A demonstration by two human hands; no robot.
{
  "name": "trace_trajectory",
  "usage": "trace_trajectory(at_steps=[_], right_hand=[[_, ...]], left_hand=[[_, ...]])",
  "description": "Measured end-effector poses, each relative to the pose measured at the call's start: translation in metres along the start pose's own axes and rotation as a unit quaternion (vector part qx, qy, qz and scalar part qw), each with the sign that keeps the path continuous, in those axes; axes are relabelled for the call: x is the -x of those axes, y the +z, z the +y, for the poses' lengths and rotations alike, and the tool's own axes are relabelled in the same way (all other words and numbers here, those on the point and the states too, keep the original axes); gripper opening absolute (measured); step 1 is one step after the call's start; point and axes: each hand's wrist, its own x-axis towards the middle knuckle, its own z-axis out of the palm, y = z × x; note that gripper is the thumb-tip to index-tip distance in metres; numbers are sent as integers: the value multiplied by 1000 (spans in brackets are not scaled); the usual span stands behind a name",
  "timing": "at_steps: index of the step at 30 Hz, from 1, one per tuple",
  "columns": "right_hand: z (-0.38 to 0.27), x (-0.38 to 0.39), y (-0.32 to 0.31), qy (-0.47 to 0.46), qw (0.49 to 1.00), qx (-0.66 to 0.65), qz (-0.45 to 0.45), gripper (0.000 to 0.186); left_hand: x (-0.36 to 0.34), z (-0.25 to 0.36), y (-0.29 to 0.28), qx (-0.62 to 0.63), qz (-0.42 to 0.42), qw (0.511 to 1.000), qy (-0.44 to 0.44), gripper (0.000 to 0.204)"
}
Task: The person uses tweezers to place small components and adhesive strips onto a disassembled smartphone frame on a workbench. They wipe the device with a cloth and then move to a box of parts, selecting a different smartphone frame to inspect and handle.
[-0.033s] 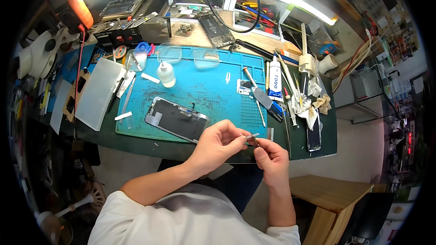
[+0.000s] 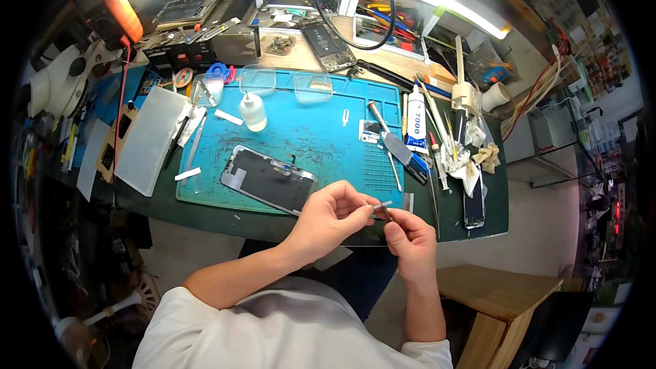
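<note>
Only the camera view had shifted slightly; hands and bench items kept their arrangement. A small, pale, flat strip point(image 2: 386, 203) was positioned at the near edge of the blue rectangular work mat point(image 2: 321, 126). The left hand point(image 2: 335, 217) pinched the strip; the right hand point(image 2: 411, 240) pinched a slim, dark tool point(image 2: 387, 214), which crossed it. Excess force could have bent the strip; a slip could have dropped it off the mat. On the mat's near half, a black rectangular phone panel point(image 2: 266, 181) with metallic edging risked scratching from a lowered wrist.
</note>
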Motion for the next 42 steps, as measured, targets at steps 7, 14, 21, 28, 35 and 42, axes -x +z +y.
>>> trace_trajectory(at_steps=[7, 14, 21, 28, 35, 42], right_hand=[[0, 1, 2, -7, 1000, 0, 0, 31], [-1, 0, 1, -6, 1000, 10, -5, 30], [-2, 0, 2, -6, 1000, -3, -5, 30], [-1, 0, 2, -7, 1000, -4, -7, 31], [-3, 0, 2, 0, 1000, 2, -2, 30], [-1, 0, 1, -4, 1000, 3, 2, 29]], left_hand=[[-1, -2, -3, -7, -17, 1000, -2, 9], [0, -2, -3, -12, -16, 1000, 6, 9], [-1, -1, -1, -12, -11, 1000, 3, 7], [-1, -2, -1, -8, -10, 1000, 4, 7], [-1, -2, -1, -13, -11, 1000, 5, 7], [-2, -2, -1, -18, -7, 1000, 2, 9]])
